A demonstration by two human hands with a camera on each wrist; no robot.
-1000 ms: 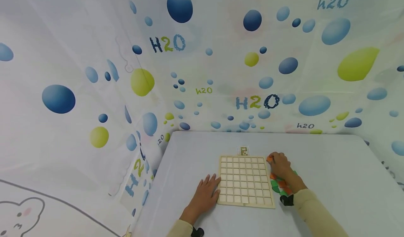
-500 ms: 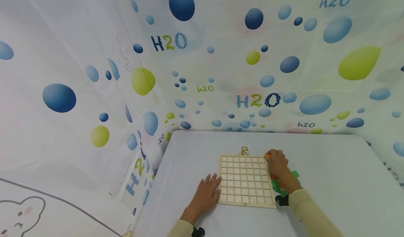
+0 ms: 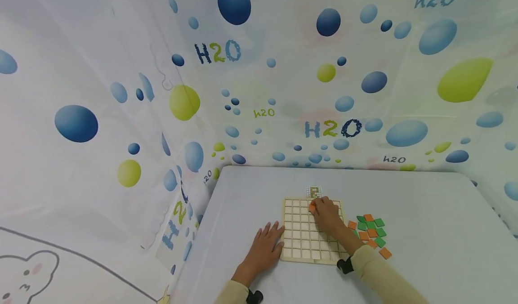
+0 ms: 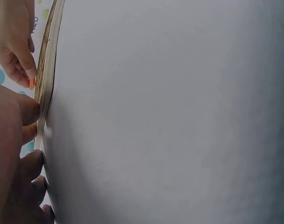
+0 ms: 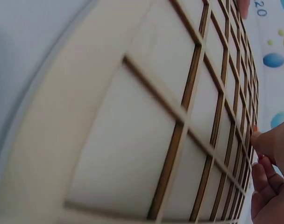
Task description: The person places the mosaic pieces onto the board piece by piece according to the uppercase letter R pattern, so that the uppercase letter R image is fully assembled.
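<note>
While left hand (image 3: 263, 249) steadies grid board (image 3: 297, 232), right hand (image 3: 327, 215) pinches orange tile (image 3: 312, 208) over it.

Pale wood grid board (image 3: 311, 232) w/ darker brown lines btwn cells; an orange tile (image 3: 312, 208) sits at its far edge under the right hand (image 3: 327, 214). Loose tiles (image 3: 370, 232) to the right are orange & green, on a pale grey-blue table (image 3: 425, 232). Backdrop (image 3: 121, 92) is white w/ blue & lime bubbles and "H2O" lettering; both sleeves (image 3: 384, 277) are beige.
</note>
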